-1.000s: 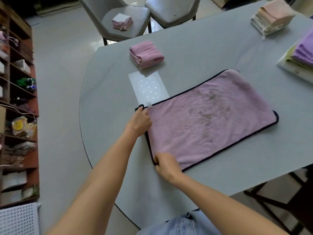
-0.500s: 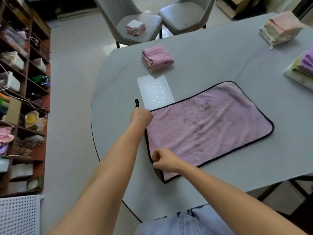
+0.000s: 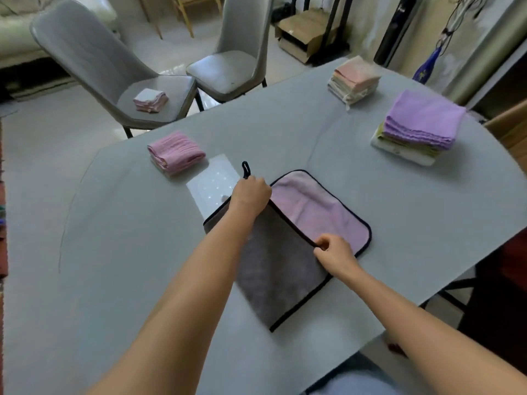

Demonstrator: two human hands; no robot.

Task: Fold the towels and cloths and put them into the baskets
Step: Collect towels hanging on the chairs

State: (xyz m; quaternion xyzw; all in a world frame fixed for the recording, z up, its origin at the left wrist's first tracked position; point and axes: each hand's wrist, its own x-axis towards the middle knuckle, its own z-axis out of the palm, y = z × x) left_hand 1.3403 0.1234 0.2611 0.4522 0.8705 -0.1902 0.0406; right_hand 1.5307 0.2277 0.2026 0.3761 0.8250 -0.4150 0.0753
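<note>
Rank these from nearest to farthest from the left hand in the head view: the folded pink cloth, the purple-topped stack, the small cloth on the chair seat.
From the left hand:
1. Folded pink cloth, on the table to its left.
2. Small cloth on the chair seat, beyond the table edge.
3. Purple-topped stack, far right of the table.

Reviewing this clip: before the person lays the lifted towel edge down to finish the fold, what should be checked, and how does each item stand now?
1. Left hand grips the corner by the loop: ok.
2. Right hand pinches the black-trimmed edge: ok.
3. Towel is partly turned, grey underside up, pink half flat on the table: ok.
4. Landing area on the pink half is free of other things: ok.
5. Edges will line up once laid: cannot tell.
6. A basket within reach: not ok, none is in view; only the pink cloth, the purple stack and the peach stack show.
</note>
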